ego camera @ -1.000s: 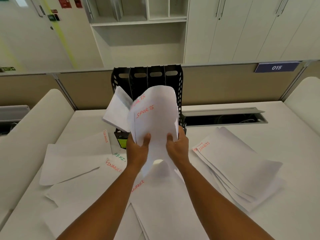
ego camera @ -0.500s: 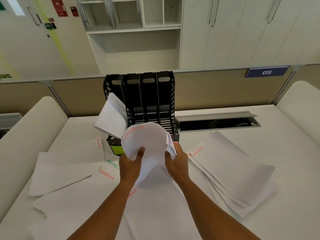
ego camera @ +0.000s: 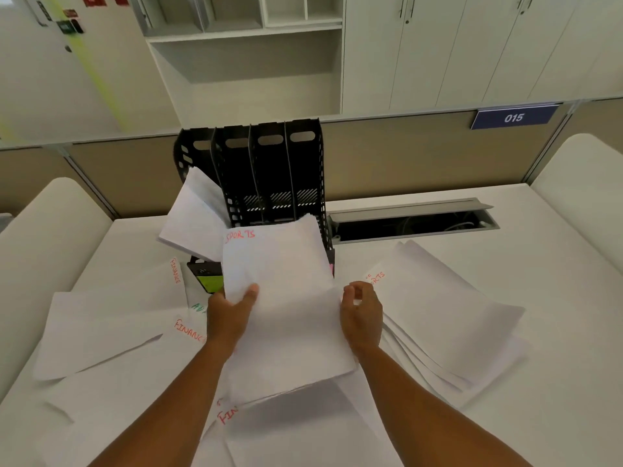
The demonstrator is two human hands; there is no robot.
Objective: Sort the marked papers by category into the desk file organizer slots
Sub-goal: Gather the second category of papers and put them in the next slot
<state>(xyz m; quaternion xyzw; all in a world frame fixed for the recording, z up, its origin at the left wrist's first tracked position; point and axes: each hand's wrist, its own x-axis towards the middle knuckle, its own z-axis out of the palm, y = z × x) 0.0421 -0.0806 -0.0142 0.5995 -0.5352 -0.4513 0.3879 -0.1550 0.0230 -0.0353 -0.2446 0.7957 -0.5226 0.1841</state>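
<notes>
A thin stack of white sheets marked SPORTS (ego camera: 283, 298) in red is held flat over the desk, its far edge at the foot of the black file organizer (ego camera: 266, 170). My left hand (ego camera: 229, 315) grips its left edge with the thumb on top. My right hand (ego camera: 362, 315) is at its right edge, fingers curled around the paper's side. The organizer has several upright slots; white sheets (ego camera: 195, 217) lean out of its leftmost slot. Other slots look empty.
Loose sheets marked FINANCE (ego camera: 111, 332) and one with green lettering cover the desk on the left. A fanned pile marked SPORTS (ego camera: 438, 308) lies on the right. A cable trough (ego camera: 411, 220) is open behind it. A green and black object (ego camera: 207, 281) sits by the organizer's base.
The SPORTS stack was curled and held upright in both hands; now it is flattened and lowered toward the desk in front of the organizer. My hands have moved apart to its side edges.
</notes>
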